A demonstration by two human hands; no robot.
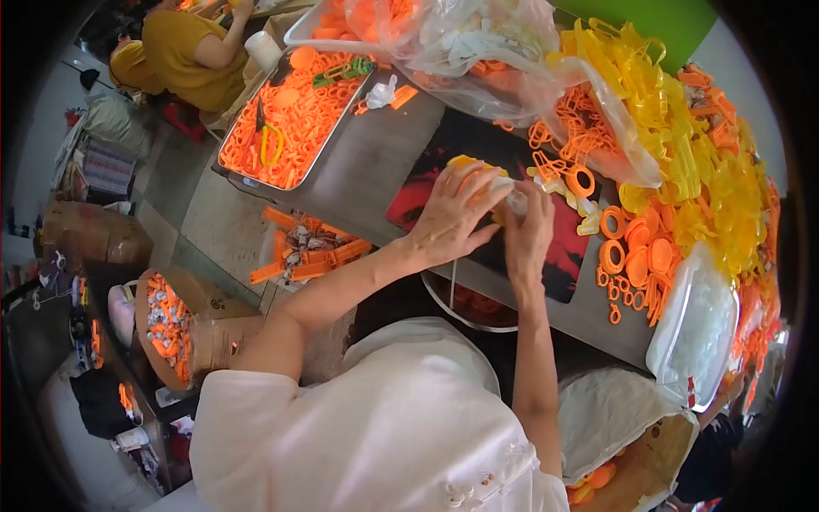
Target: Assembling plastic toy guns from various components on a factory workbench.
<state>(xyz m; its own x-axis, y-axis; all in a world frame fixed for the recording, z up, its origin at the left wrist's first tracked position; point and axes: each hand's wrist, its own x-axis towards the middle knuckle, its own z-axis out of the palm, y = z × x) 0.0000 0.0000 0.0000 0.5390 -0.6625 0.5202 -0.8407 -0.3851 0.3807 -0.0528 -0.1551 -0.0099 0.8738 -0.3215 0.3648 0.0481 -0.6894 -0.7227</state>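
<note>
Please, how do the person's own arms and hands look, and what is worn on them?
Both forearms are bare. The left hand and right hand wear no gloves, and no rings or watch are visible. A loose white garment with short sleeves covers the shoulders and upper arms.

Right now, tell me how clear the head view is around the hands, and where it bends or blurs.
Head view: even, soft light; left hand and right hand slightly motion-blurred on a small yellow-and-white piece; table edge bows from fisheye; rim goes black; clear bags show glare.
</note>
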